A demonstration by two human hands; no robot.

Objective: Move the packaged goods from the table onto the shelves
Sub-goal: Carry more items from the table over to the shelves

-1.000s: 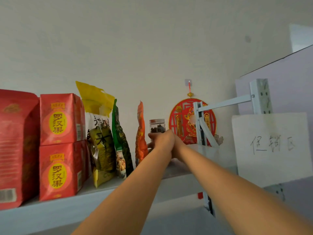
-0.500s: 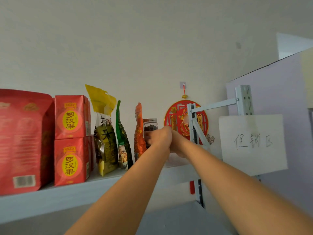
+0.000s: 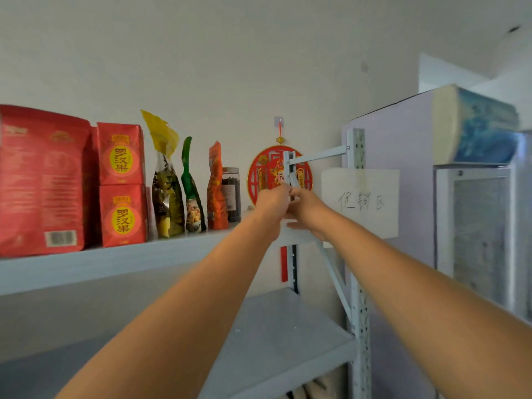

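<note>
On the top shelf (image 3: 115, 263) the packaged goods stand in one row along the wall. From the left there is a large red bag (image 3: 40, 182), then two red boxes (image 3: 121, 154) stacked one on the other, a yellow pouch (image 3: 165, 191), a green pouch (image 3: 191, 194), an orange pouch (image 3: 216, 191) and, last in the row, a clear jar (image 3: 231, 197) with dark contents. The jar stands upright just beside the orange pouch, and no hand touches it. Both arms reach forward to the right end of this shelf. The left hand (image 3: 272, 203) is just to the right of the jar and apart from it. Its back faces the camera and its fingers are hidden, so I cannot tell if it is closed or not. The right hand (image 3: 305, 208) touches the left hand. Its fingers (image 3: 290, 226) point to the left, loose and fairly straight, and they hold nothing that can be seen, though this part is a little blurred. Behind the hands a round red ornament (image 3: 267, 174) hangs on the wall. A white paper sign (image 3: 362, 203) with handwritten characters is fixed at the shelf post (image 3: 355, 145). Below is a lower shelf (image 3: 282, 341), grey. At the far right stands a glass-door cabinet (image 3: 478, 226) with a blue and cream package (image 3: 483, 125) above it.
</note>
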